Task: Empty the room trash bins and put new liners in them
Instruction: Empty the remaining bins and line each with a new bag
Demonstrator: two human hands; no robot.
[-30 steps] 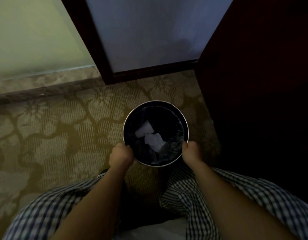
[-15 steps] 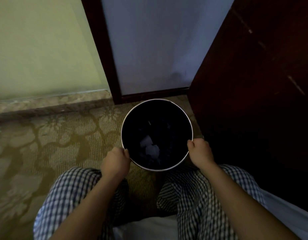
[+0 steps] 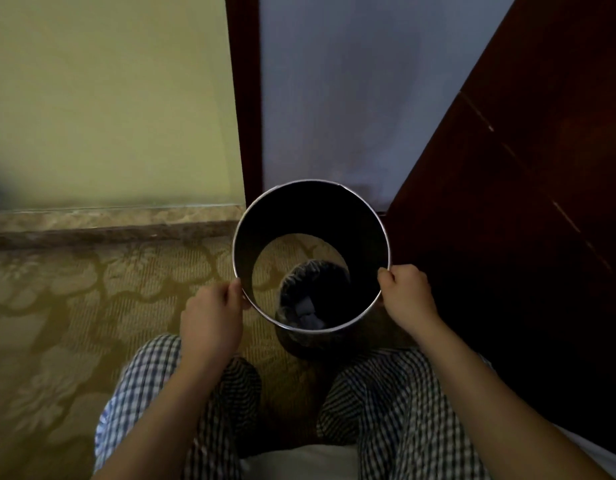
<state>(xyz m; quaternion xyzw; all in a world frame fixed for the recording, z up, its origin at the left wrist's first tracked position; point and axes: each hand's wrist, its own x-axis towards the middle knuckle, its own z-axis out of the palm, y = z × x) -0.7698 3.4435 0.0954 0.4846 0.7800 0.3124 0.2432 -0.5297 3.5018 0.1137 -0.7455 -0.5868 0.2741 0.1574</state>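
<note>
Head cam, looking down. Both forearms reach fwd from the bottom of the frame, elbows bent, wrists roughly level, over knees in checked trousers [image 3: 396, 410]. L hand [image 3: 211, 317] has its grip clenched on the near-left rim of the bin shell [image 3: 299, 209]: thumb on the rim edge, knuckles up, other fingers curled below & mostly hidden. R hand [image 3: 408, 296] holds the near-right rim the same way, fingers wrapped over the edge, back of the hand facing the cam. The shell is a round, dark-walled tube w/ a bright metal rim and no bottom; it is held up between the two hands, clear of the floor, mouth facing the cam. Seen through its open base: patterned carpet [image 3: 74, 306] and the inner bin [image 3: 299, 348] standing on that carpet, directly under the shell's near side, just in front of the knees. Black liner [image 3: 313, 268] is folded over the inner bin's mouth; white paper [image 3: 305, 303] lies inside it. Dark wooden cabinet [image 3: 524, 202] to the R; door frame [image 3: 242, 98] & pale wall [image 3: 109, 98] beyond.
</note>
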